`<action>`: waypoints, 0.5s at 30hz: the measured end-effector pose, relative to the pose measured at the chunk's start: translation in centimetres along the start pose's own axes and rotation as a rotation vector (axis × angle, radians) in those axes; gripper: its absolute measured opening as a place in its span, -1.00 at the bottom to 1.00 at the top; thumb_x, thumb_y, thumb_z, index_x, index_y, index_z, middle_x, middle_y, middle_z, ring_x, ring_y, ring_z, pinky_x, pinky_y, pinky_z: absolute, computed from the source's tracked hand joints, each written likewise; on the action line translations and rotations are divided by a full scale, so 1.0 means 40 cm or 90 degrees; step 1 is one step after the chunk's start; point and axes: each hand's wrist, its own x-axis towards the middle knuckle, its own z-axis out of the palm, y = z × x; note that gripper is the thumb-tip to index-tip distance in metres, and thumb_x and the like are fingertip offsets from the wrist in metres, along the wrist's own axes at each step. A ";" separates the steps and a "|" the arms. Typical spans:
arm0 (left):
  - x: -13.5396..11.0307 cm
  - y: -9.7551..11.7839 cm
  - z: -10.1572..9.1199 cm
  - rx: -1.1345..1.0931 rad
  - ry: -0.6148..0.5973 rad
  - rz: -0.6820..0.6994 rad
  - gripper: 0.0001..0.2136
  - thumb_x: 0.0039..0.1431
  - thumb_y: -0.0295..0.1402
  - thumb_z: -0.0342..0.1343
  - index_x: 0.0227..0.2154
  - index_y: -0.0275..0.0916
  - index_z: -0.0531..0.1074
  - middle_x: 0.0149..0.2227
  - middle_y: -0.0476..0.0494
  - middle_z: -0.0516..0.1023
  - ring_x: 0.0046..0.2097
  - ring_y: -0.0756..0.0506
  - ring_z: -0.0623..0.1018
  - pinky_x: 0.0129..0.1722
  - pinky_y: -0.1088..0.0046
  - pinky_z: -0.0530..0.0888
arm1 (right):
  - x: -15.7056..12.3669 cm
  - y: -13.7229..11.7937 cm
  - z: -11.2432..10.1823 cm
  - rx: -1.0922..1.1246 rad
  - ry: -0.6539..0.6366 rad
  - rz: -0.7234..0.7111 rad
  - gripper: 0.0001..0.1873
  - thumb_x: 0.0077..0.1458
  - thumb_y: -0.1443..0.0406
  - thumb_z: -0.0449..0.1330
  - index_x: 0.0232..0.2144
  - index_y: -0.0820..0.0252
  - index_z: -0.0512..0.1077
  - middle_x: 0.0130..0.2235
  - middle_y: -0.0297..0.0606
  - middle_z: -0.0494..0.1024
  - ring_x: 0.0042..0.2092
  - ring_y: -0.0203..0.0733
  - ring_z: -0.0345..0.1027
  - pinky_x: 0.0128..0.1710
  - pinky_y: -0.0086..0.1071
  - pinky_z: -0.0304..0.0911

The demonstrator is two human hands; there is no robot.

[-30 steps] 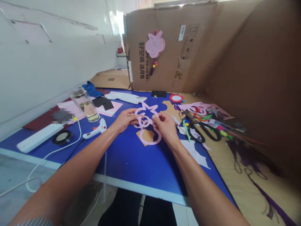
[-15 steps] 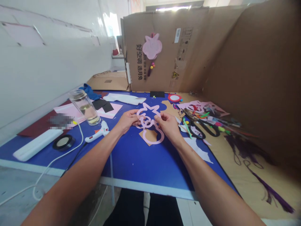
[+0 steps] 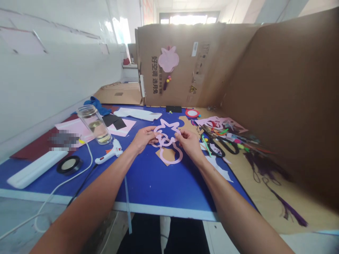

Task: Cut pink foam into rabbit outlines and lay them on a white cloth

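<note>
A pink foam cut-out (image 3: pixel 167 143), an open outline with a spiky top and round lower loops, lies over the blue table mat (image 3: pixel 159 183). My left hand (image 3: pixel 143 138) pinches its left side with closed fingers. My right hand (image 3: pixel 189 144) pinches its right side the same way. Both hands hold the piece near its narrow middle. A brown card scrap (image 3: pixel 166 153) shows through the lower loop.
Left of my hands are a white glue gun (image 3: pixel 109 152) with its cord, a glass jar (image 3: pixel 94 123), a black tape roll (image 3: pixel 69 164) and a white bar (image 3: pixel 34 169). Black scissors (image 3: pixel 221 144) and coloured scraps lie right. Cardboard walls (image 3: pixel 278 91) stand behind and right.
The view has tilted and shifted a little. Both hands keep their pinch on the pink cut-out at about the same place on the mat.
</note>
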 end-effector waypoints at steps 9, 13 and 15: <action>0.000 -0.007 0.010 0.018 0.005 -0.018 -0.58 0.12 -0.48 0.46 0.06 -0.31 0.61 -0.22 -0.24 0.77 -0.46 0.00 0.67 -0.36 0.50 0.64 | -0.001 0.001 0.002 -0.008 0.003 0.012 -0.60 0.05 -0.05 0.38 -0.41 0.16 0.51 -0.49 -0.34 0.53 -0.55 -0.30 0.24 -0.54 -0.40 0.21; -0.006 -0.008 0.016 0.031 0.001 -0.023 -0.60 0.12 -0.48 0.45 0.04 -0.30 0.63 -0.28 -0.21 0.75 -0.49 0.00 0.64 -0.43 0.51 0.61 | -0.003 -0.002 -0.001 -0.019 0.000 -0.001 -0.60 0.06 -0.05 0.37 -0.39 0.17 0.53 -0.49 -0.33 0.53 -0.54 -0.29 0.26 -0.53 -0.40 0.22; -0.009 -0.007 0.016 0.033 -0.007 -0.025 -0.59 0.10 -0.46 0.46 0.04 -0.30 0.64 -0.29 -0.22 0.75 -0.48 -0.01 0.65 -0.43 0.51 0.61 | -0.004 -0.005 -0.003 -0.019 0.001 -0.002 -0.59 0.06 -0.06 0.37 -0.39 0.17 0.54 -0.48 -0.31 0.55 -0.54 -0.29 0.26 -0.53 -0.39 0.22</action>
